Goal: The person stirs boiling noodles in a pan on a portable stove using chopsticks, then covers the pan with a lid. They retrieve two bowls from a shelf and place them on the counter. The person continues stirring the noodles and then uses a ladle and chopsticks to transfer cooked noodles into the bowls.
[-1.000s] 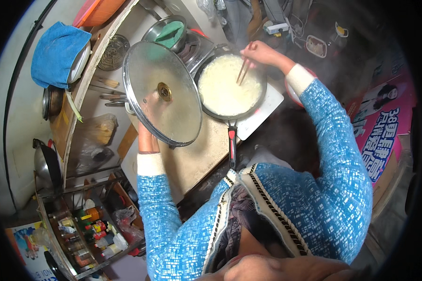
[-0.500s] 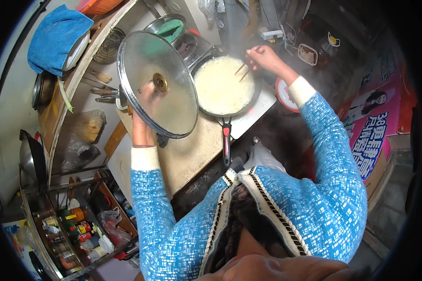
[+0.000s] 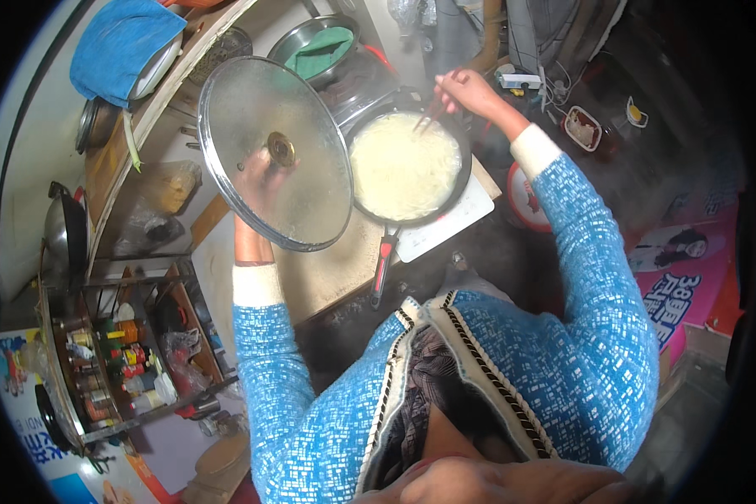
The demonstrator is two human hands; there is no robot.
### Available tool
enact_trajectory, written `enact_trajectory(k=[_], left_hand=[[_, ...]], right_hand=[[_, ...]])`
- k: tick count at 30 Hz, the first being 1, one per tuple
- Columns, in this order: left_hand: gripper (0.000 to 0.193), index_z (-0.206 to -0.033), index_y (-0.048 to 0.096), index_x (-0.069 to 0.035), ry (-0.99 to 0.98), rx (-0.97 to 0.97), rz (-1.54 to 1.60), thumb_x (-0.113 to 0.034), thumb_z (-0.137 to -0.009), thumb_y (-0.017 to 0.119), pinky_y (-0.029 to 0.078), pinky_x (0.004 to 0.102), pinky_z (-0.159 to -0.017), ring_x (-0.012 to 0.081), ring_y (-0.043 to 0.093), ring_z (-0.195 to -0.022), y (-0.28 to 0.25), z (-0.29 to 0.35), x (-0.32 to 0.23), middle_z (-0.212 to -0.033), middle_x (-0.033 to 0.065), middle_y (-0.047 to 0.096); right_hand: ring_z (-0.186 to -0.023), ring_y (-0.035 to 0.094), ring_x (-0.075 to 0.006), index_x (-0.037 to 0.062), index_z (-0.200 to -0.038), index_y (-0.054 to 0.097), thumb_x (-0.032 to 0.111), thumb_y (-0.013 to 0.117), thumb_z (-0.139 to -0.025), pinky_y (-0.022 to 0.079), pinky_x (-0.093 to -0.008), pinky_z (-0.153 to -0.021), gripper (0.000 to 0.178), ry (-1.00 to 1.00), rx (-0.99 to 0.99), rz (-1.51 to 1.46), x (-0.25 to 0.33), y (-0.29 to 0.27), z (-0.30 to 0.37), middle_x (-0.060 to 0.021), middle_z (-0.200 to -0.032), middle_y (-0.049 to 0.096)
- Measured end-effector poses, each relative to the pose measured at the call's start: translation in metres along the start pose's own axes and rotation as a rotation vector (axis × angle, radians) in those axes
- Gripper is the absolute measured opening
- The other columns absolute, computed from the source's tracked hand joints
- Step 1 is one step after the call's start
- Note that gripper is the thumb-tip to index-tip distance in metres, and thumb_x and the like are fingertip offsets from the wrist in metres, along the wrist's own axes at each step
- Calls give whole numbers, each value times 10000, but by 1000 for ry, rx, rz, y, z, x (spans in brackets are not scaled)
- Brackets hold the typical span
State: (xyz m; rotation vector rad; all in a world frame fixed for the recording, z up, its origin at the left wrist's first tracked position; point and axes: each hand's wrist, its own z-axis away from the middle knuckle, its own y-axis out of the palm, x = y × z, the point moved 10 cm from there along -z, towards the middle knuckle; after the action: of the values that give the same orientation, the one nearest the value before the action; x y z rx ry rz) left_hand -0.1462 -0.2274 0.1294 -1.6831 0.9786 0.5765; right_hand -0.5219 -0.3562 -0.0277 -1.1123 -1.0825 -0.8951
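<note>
My left hand (image 3: 259, 181) holds up a round glass lid (image 3: 315, 189) with a metal rim, tilted, to the left of the pan. Steam clouds the glass, and the fingers show blurred behind it near the brass-coloured knob (image 3: 281, 149). In my right hand (image 3: 462, 89) is a pair of dark chopsticks (image 3: 426, 118), their tips at the far part of the pan's contents. The black frying pan (image 3: 465, 174) is filled with a pale, creamy-white food (image 3: 403, 168), perhaps noodles in liquid. Its black-and-red handle (image 3: 384, 267) points toward me.
A metal bowl (image 3: 350, 63) with a green cloth (image 3: 321, 52) stands beyond the pan. Under the pan's near side lies a white board (image 3: 449, 220). Bottles and jars fill a rack (image 3: 164, 403) at lower left. A red-rimmed round container (image 3: 525, 197) sits at right.
The view has shifted, so the surroundings sit differently. My right hand has moved with the chopsticks toward the far side of the pan. My left hand still holds the lid raised.
</note>
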Motion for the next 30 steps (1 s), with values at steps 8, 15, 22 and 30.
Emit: enact_trajectory(k=[8,15,22,30], left_hand=[[304,-975,654,42,-373,-147,580,-257,-918,655,547,409,-912,190,599,-949,5,14,27,-975,108,625],[217,-930,677,0,-419,-249,650,-198,-860,733,499,304,-756,102,572,-820,2,27,33,-836,15,633],[241,-954,674,-20,-330,-164,308,-231,-844,716,490,331,-744,182,624,-808,-5,25,33,-845,72,664],[272,-967,676,-32,-300,-174,241,-247,-816,744,487,372,-749,248,640,-803,-11,21,27,-868,136,669]], right_hand=[[-526,642,-150,-21,-794,653,303,560,-970,511,-269,-523,381,64,331,182,-29,82,-13,-101,-648,669],[-532,616,-161,-21,-807,645,345,562,-971,500,-309,-547,410,-144,185,72,26,78,-75,-100,-707,664],[-506,608,-193,-17,-763,626,309,554,-961,503,-348,-554,388,-41,276,185,-26,123,-76,-95,-645,636],[-485,614,-188,-27,-779,620,309,523,-980,503,-334,-444,404,192,380,214,-51,128,-60,-108,-621,629]])
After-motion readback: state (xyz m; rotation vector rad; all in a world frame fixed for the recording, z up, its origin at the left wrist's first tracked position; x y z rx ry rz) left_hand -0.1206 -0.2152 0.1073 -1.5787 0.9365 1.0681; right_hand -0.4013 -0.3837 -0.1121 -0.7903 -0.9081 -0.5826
